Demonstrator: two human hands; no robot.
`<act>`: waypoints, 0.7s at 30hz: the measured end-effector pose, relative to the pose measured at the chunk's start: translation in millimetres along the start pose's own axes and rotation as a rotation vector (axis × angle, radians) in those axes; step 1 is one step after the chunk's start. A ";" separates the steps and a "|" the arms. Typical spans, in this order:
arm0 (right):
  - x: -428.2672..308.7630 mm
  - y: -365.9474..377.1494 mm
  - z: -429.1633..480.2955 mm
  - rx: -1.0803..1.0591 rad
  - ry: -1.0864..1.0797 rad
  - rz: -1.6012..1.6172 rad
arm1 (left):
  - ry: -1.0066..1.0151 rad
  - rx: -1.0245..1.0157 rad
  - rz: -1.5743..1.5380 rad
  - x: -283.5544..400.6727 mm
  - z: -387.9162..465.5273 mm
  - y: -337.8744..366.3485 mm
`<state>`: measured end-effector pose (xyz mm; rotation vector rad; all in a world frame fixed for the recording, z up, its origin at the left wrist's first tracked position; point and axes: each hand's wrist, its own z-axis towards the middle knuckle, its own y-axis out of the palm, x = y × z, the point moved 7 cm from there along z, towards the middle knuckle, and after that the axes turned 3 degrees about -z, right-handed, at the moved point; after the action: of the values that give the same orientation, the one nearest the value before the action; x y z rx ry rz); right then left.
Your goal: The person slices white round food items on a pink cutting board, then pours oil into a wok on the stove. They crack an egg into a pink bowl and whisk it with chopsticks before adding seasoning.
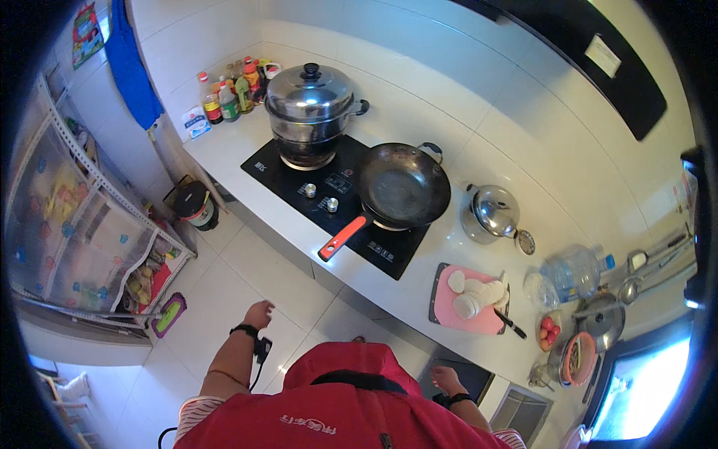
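My left hand (259,314) hangs above the tiled floor with fingers slightly bent and nothing seen in it. Near the counter's front edge, my right hand (446,380) is also without anything seen in it; its fingers are too small to read clearly. Ahead on the black cooktop (392,264) sit a dark wok (401,182) with a red handle (345,238) and a lidded steel steamer pot (309,106). To the right, a pink cutting board (454,314) bears white round slices (474,297) and a black-handled knife (511,324).
Sauce bottles (228,102) stand in the back left corner. Right of the wok are a lidded steel pot (493,210), a large plastic water bottle (578,272), red fruits or tomatoes (549,332) and a sink (519,412). A covered shelf rack (106,224) and a bin (196,206) are at left.
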<state>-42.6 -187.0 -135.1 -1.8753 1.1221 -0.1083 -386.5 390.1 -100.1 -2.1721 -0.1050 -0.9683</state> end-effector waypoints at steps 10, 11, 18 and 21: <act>-14.2 -82.0 55.2 0.094 0.185 0.381 | 0.437 0.130 0.139 198.4 152.8 -60.2; -26.3 -88.9 52.1 0.097 0.285 0.499 | 0.370 0.065 0.021 211.5 170.6 -62.7; -107.2 -50.3 14.9 0.080 0.309 0.123 | 0.563 -0.090 0.396 308.8 242.1 -65.2; -157.8 -4.8 -16.7 0.081 0.005 -0.556 | 0.680 -0.115 0.688 321.5 265.1 -49.2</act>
<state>-139.2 -81.4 -66.5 -2.0645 0.5621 -0.4638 -13.5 532.7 28.5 -1.6529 0.9677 -1.2282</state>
